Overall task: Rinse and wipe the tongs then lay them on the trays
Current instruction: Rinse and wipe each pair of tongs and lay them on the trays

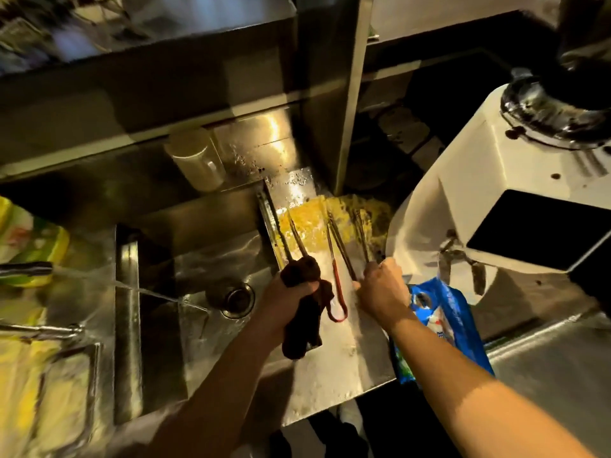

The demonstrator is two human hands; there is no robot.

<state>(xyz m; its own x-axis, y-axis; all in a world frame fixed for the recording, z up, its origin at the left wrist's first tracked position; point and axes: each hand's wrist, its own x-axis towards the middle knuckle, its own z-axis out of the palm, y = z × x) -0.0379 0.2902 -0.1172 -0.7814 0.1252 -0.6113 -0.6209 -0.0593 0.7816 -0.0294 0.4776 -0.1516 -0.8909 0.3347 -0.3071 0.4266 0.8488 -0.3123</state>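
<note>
My left hand grips a dark cloth wrapped round the handle end of one pair of metal tongs, whose arms point away over a yellow mat. My right hand is curled round the handle end of another pair of tongs on the steel drainboard. Between my hands lies a third pair of tongs with a red handle loop, flat on the drainboard.
A steel sink with a drain lies left of my hands; water streams from a tap at the left edge. A white machine stands close on the right, a blue packet beside my right wrist. A plastic container stands behind the sink.
</note>
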